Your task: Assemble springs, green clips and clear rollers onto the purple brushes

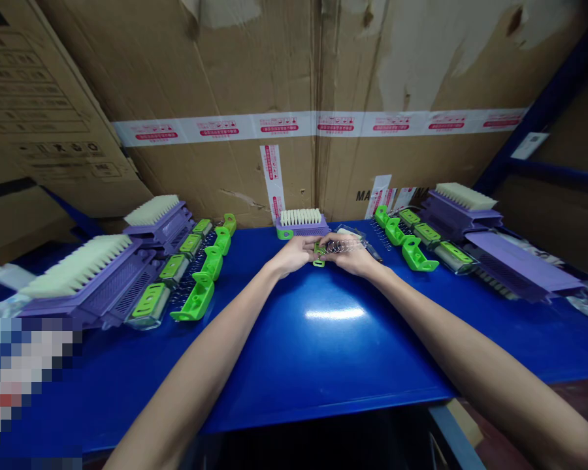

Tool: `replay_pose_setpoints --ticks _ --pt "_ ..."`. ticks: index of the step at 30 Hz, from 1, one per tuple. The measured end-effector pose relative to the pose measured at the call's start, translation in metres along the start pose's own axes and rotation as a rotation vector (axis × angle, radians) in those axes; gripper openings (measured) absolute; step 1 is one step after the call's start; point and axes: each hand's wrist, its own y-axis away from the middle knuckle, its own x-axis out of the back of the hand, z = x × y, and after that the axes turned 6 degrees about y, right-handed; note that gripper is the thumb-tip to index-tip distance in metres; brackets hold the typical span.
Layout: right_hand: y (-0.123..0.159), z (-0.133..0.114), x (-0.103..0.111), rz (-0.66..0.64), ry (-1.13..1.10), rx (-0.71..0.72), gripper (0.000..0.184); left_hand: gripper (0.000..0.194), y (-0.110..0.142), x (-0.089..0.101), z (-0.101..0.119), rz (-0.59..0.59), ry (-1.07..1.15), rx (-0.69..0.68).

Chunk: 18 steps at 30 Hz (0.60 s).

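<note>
Near the far middle of the blue table, my left hand (294,256) and my right hand (349,256) meet with closed fingers. Between their fingertips is a small green plastic part (319,253), gripped from both sides. A metal coil spring (345,245) lies across the fingers of my right hand, seemingly held there; its far end is free. Just behind my hands stands a purple brush (304,227) with white bristles pointing up and a green piece (285,234) at its left end. Beside my right hand lies a dark, thin object (374,252), partly hidden.
Left on the blue table (333,365) are purple brushes (91,281), clear cases with green tops (149,302), springs, and green brackets (196,299). Similar green brackets (415,254), cases (455,256) and purple brushes (463,207) lie right. Cardboard (215,72) walls the back.
</note>
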Motion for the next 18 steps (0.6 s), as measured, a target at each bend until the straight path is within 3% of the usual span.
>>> replay_pose_setpoints --ticks 10,18 --pt "-0.008 -0.002 -0.005 0.043 -0.038 -0.098 0.017 0.051 -0.002 0.003 -0.001 -0.06 -0.039 -0.004" --pt "-0.013 0.0 -0.005 0.003 0.075 -0.098 0.016 0.049 -0.002 0.002 0.003 -0.079 -0.07 0.034"
